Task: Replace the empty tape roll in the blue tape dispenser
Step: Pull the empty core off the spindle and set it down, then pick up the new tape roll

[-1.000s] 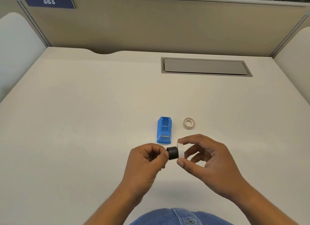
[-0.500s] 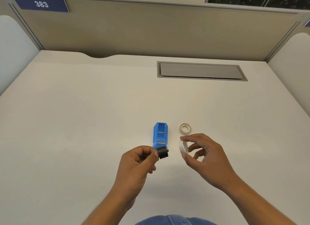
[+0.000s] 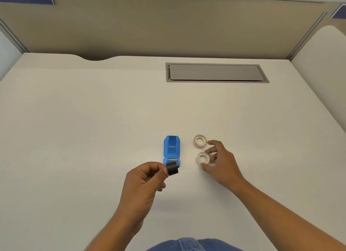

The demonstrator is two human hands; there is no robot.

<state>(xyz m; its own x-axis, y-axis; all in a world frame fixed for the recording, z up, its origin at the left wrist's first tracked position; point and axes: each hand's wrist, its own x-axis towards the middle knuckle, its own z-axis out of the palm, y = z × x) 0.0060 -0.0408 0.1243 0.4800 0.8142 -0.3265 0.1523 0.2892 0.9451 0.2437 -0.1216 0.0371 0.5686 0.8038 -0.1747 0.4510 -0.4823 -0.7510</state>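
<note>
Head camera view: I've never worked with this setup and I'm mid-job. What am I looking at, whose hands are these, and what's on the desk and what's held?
There is no machine here: a person works with two bare hands, and the single picture comes from a wide-angle camera worn on their head, looking forward and down.

The pale desk sits inside a cubicle, with a grey hatch set into it farther back. On it stands the blue tape dispenser. To its right lie two whitish rings: the far ring and the near ring.

The left hand pinches a small black spool just in front of the dispenser. The right hand is at the near ring, fingers spread loosely around it; whether it grips or has let go, I cannot tell.
</note>
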